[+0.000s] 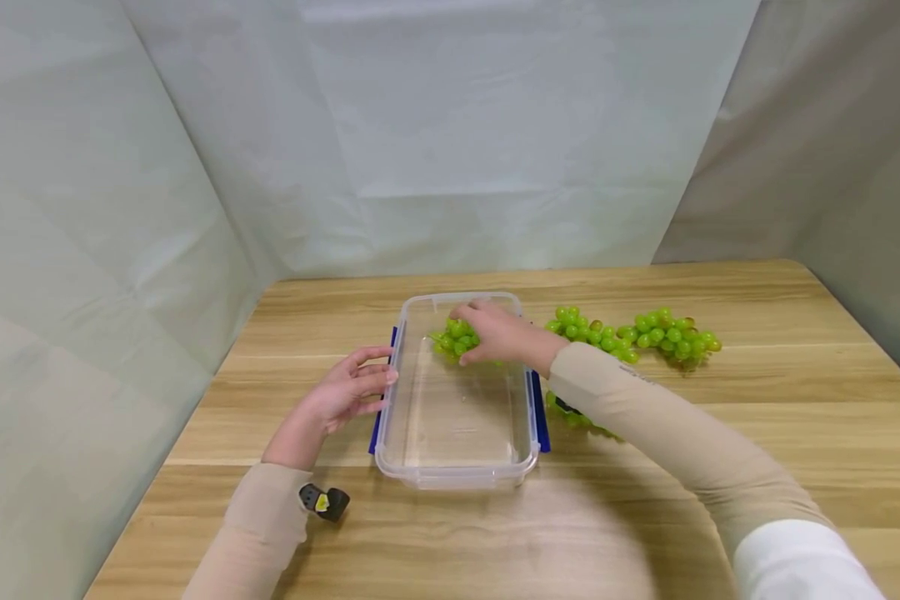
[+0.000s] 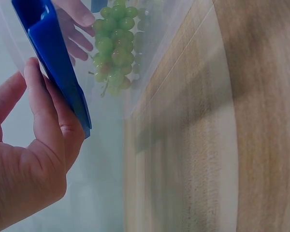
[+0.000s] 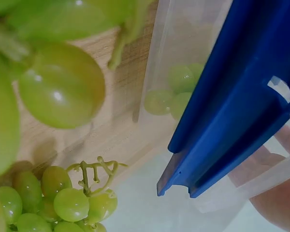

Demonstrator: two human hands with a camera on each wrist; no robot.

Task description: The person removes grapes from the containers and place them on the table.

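A bunch of green grapes point(image 1: 456, 340) lies in the far half of a clear plastic container point(image 1: 412, 467) with blue side latches point(image 1: 540, 417). My right hand point(image 1: 498, 335) reaches over the container's right wall, its fingers and thumb spread above that bunch. In the left wrist view its fingers point(image 2: 79, 38) are loosely extended at the top of the grapes point(image 2: 117, 43), which sit low in the container. My left hand point(image 1: 348, 387) rests against the left side. There its fingertips touch the blue latch point(image 2: 58, 63) while the thumb stands apart.
Right of the container, two more grape bunches point(image 1: 588, 333) point(image 1: 671, 335) lie on the wooden table point(image 1: 757, 433). Another bunch point(image 1: 581, 417) is partly hidden under my right forearm. Pale cloth point(image 1: 495, 167) hangs behind the table and at both sides.
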